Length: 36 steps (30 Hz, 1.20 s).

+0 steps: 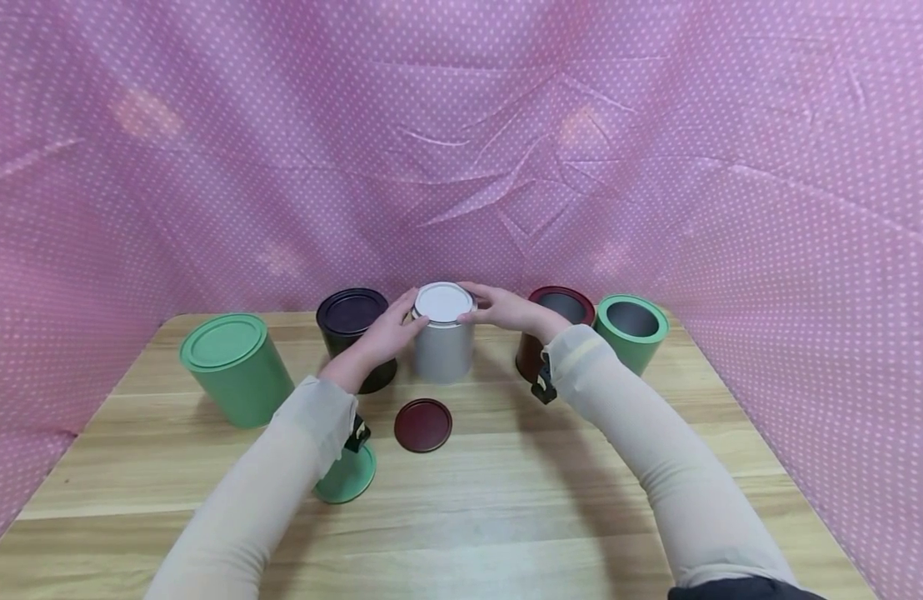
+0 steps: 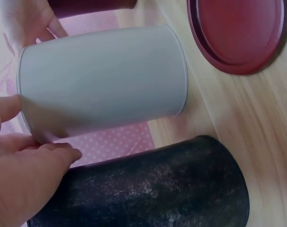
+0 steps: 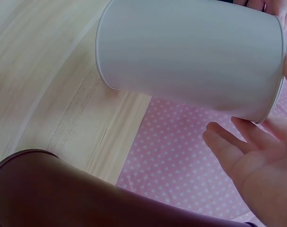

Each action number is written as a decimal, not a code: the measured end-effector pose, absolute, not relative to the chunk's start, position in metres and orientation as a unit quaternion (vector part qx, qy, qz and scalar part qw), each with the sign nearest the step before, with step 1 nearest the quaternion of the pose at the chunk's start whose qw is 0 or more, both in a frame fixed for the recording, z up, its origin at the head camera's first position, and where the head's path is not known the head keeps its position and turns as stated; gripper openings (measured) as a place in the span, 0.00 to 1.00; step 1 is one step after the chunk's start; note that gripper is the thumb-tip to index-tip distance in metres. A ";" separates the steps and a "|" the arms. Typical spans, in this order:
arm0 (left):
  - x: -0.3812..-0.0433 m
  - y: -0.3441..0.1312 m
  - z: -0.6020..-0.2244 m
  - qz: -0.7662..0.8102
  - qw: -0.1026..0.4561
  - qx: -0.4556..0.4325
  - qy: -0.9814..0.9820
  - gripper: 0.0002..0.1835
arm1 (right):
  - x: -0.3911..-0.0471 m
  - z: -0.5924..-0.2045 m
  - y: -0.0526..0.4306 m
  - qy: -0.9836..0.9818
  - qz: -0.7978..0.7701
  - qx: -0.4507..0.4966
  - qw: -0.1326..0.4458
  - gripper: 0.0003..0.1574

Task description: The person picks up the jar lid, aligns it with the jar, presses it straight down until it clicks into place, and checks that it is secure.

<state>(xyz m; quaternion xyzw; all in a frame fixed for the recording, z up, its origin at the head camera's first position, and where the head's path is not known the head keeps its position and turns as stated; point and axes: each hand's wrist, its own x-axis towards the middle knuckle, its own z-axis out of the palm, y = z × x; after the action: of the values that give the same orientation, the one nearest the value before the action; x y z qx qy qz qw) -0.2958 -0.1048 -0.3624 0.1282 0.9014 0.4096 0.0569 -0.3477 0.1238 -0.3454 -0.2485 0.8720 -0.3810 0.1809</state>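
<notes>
A white can [image 1: 442, 354] with a white lid [image 1: 444, 302] on top stands near the table's back edge. My left hand [image 1: 391, 332] holds its upper rim from the left, thumb at the lid's front edge; in the left wrist view, the fingers of the left hand [image 2: 27, 172] lie along the can's side just below the rim. From the right, my right hand [image 1: 506, 309] holds the same rim, thumb in front and fingers toward the back. In the right wrist view, the right hand [image 3: 262, 163] has some fingertips off the can's wall [image 3: 191, 56].
Left of the white can stand a black lidded can [image 1: 352, 315] and a green lidded can [image 1: 240, 375]. To the right are an open dark red can [image 1: 531, 354] and an open green can [image 1: 632, 346]. A dark red lid [image 1: 423, 425] and a green lid [image 1: 346, 477] lie in front.
</notes>
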 end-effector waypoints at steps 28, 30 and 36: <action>-0.300 -0.105 -0.366 0.432 0.042 0.085 0.897 0.36 | -0.353 -0.349 0.124 0.880 -0.384 -0.201 0.192 0.45; -0.300 -0.106 -0.366 0.436 0.043 0.085 0.895 0.36 | -0.353 -0.350 0.124 0.878 -0.390 -0.198 0.194 0.45; -0.300 -0.106 -0.370 0.450 0.038 0.084 0.888 0.35 | -0.353 -0.354 0.122 0.870 -0.409 -0.190 0.196 0.45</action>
<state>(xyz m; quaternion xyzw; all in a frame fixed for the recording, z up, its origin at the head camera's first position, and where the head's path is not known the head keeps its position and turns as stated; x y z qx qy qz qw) -0.3002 -0.1060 -0.3705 0.0842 0.8883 0.4499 0.0385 -0.3529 0.1224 -0.3543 -0.1905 0.8705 -0.4094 0.1959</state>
